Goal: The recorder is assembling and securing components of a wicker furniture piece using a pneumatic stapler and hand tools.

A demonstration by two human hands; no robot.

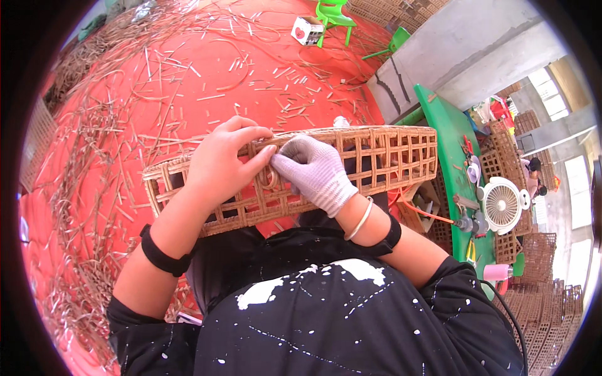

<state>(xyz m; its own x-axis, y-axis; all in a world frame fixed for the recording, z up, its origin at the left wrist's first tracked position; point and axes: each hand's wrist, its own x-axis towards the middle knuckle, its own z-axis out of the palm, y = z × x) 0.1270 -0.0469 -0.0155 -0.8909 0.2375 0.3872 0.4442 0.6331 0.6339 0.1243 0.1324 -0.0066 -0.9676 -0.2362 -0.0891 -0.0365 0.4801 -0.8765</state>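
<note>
Here, held one woven lattice basket (376,156) on its side across the lap, above the red floor (188,75) strewn with cane scraps (81,188). Clamped the bare left hand (219,163) over the basket's top rim, thumb pressed to the weave, while the gloved right hand (313,172) pinched one cane strand (271,178) right beside it, both hands touching at the fingertips. Off to the right, had one green table (448,138) with one white fan (501,203); at the top, two green chairs (332,14) and one white box (307,30), well apart from the basket.
</note>
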